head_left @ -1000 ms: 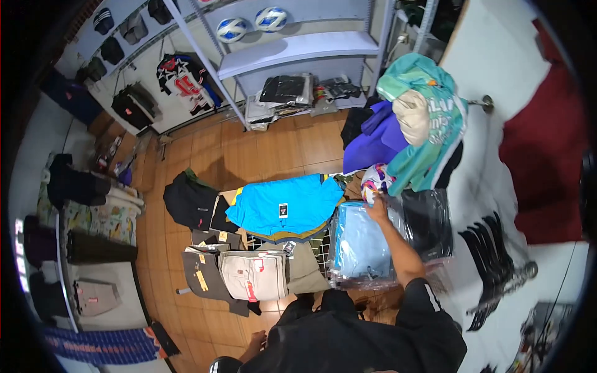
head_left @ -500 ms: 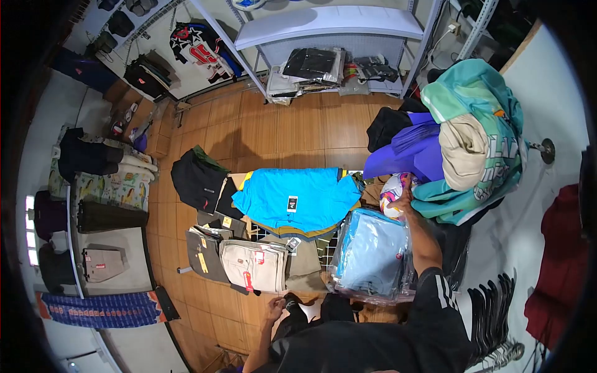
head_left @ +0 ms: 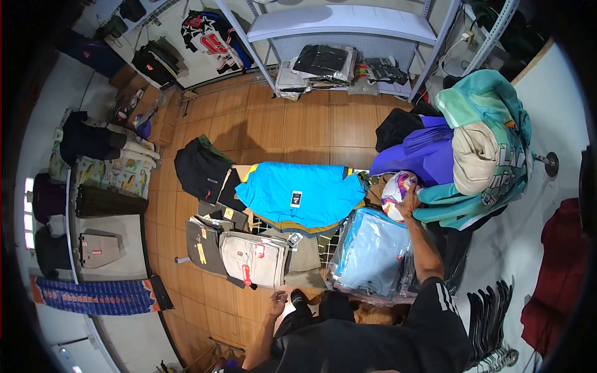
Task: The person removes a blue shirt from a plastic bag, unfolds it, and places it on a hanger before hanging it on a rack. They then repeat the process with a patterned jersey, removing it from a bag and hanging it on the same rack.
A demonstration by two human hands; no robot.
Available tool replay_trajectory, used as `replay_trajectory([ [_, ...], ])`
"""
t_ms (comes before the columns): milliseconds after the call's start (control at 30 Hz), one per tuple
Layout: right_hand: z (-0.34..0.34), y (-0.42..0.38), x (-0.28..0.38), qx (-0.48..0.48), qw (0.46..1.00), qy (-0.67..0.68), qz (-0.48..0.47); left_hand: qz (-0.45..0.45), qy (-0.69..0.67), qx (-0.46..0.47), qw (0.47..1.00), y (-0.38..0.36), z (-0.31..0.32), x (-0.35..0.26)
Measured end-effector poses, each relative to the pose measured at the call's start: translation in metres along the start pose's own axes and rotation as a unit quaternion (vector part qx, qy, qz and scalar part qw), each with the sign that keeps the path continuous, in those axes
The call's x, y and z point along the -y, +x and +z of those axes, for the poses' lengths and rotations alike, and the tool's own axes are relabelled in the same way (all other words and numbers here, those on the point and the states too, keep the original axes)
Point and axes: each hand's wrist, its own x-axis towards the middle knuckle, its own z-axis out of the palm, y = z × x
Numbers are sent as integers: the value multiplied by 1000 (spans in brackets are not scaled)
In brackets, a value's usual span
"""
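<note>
My right hand [head_left: 408,205] is closed on the edge of a white, multicoloured bundle that looks like fabric [head_left: 393,194]. The bundle sits between a purple garment [head_left: 413,152] and a stack of light-blue clothes in clear plastic [head_left: 372,252]. Part of the fingers is hidden behind it. My left hand [head_left: 278,303] hangs low by my leg, loosely open and holding nothing. Just above it lie folded beige trousers [head_left: 252,258] with red tags. A bright blue shirt [head_left: 305,193] with a white tag is spread in the middle of the low wire rack.
A heap of teal [head_left: 485,93] and beige clothing [head_left: 476,155] rises at the right. Black hangers [head_left: 491,317] hang on a rail at lower right. Behind stands a white shelf [head_left: 339,22] with packaged clothes [head_left: 323,62]. Black garments [head_left: 202,168] lie at the rack's left end.
The camera view has shifted slightly. My right hand stays on the multicoloured bundle, which shows a little more of its side. My left hand has hardly moved.
</note>
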Motion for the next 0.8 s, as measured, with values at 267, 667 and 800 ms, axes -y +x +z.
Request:
replay_trajectory([
  [267,-63,-62,85,-48,995,43,-75,131,-25,25,991,13,25,-57],
  [667,-101,-344,282,86,939,242,-230,255,-149,-115,948,-25,-3,-121],
  [800,-101,-439,338,93,926,203,-304,236,-200,-126,943,-57,-73,-59],
])
